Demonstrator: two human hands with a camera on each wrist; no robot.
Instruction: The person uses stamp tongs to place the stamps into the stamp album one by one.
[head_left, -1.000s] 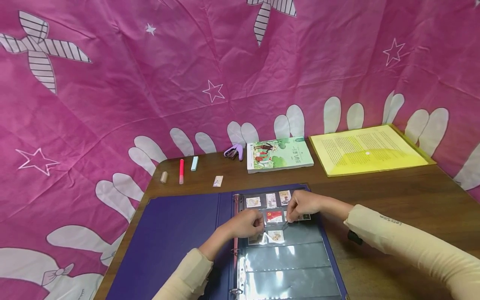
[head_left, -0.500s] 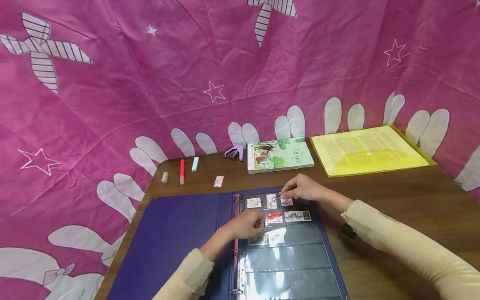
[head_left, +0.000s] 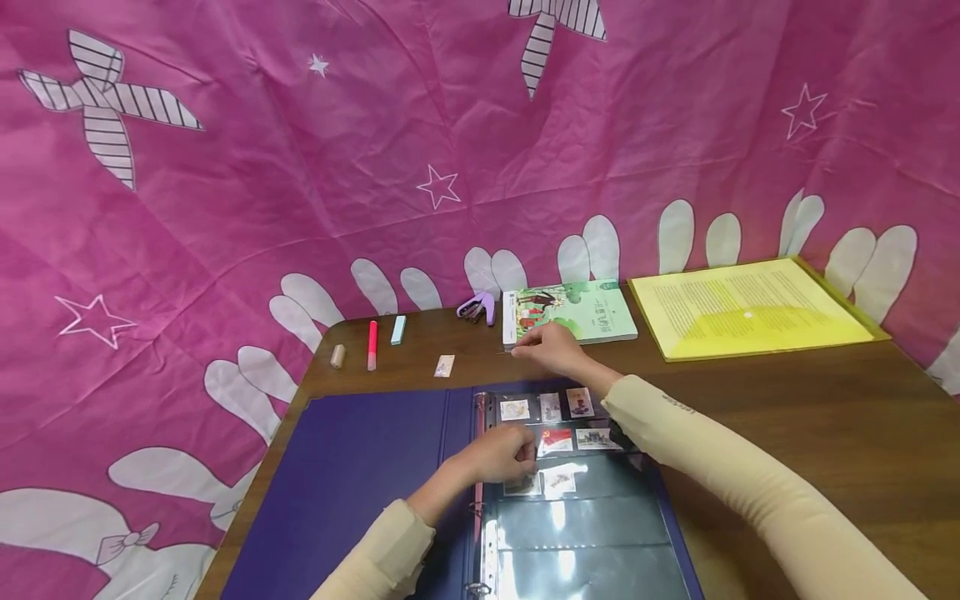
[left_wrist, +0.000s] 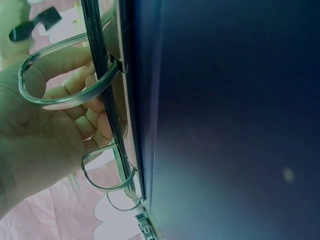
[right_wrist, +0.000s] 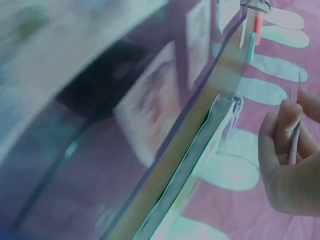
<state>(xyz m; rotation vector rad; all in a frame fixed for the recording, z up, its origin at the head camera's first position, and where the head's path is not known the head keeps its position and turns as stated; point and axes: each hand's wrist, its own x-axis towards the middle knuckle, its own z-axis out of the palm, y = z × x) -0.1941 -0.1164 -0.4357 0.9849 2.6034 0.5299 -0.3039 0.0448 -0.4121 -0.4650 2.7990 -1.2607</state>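
Note:
A dark blue ring-binder stamp album [head_left: 360, 467] lies open, its black pocket page [head_left: 600, 525] on the right. Several stamps sit in the upper pocket strips, among them a red stamp [head_left: 556, 440]. My left hand [head_left: 498, 454] rests on the page near the rings, fingers loosely curled, beside the third-row stamps; the left wrist view shows it behind the metal rings [left_wrist: 107, 167]. My right hand [head_left: 553, 348] is beyond the album's top edge, holding slim metal tweezers [right_wrist: 294, 145] with tips pointing left. A loose stamp [head_left: 444, 366] lies on the table left of the tips.
Behind the album are a green-covered book [head_left: 600, 312], a purple staple remover [head_left: 477, 308] and a yellow document folder [head_left: 757, 308]. A pink-red pen [head_left: 372, 346], a pale blue stick [head_left: 398, 330] and a small tan cylinder [head_left: 338, 357] lie at back left. A pink cloth [head_left: 480, 125] hangs behind.
My right hand has moved from the second-row stamps up over the top row, then left and away past the album's top edge with the tweezers. The left hand has stayed in place.

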